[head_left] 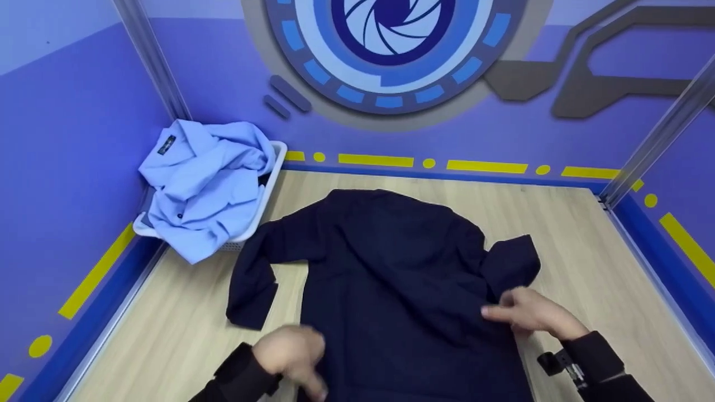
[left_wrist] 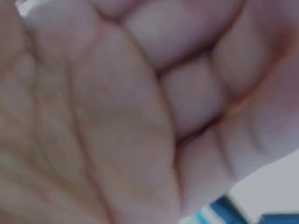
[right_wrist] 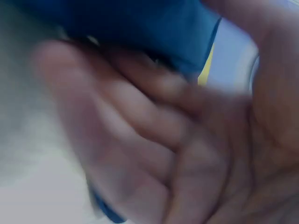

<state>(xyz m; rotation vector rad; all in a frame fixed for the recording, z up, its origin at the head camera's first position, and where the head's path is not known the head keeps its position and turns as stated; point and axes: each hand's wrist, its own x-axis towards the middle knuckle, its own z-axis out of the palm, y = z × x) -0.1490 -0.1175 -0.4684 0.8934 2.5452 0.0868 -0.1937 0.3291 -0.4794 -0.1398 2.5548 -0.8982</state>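
A dark navy long-sleeved shirt [head_left: 391,279] lies spread on the wooden table, its lower end cut off by the bottom of the head view. Its left-side sleeve bends downward, while the right-side sleeve is bunched with its end sticking outward. Diagonal wrinkles cross the body. My left hand [head_left: 293,352], blurred, is over the shirt's left edge; its wrist view shows the palm and loosely bent fingers [left_wrist: 191,98] with no cloth among them. At the right edge, below the bunched sleeve, my right hand [head_left: 533,312] has relaxed fingers [right_wrist: 135,107] beside the dark cloth [right_wrist: 135,28].
A white plastic basket [head_left: 273,184] stands at the back left, heaped with a light blue shirt [head_left: 206,178] that hangs over its front rim. Blue panel walls [head_left: 346,139] and metal posts enclose the wooden table [head_left: 564,223] at the back and sides.
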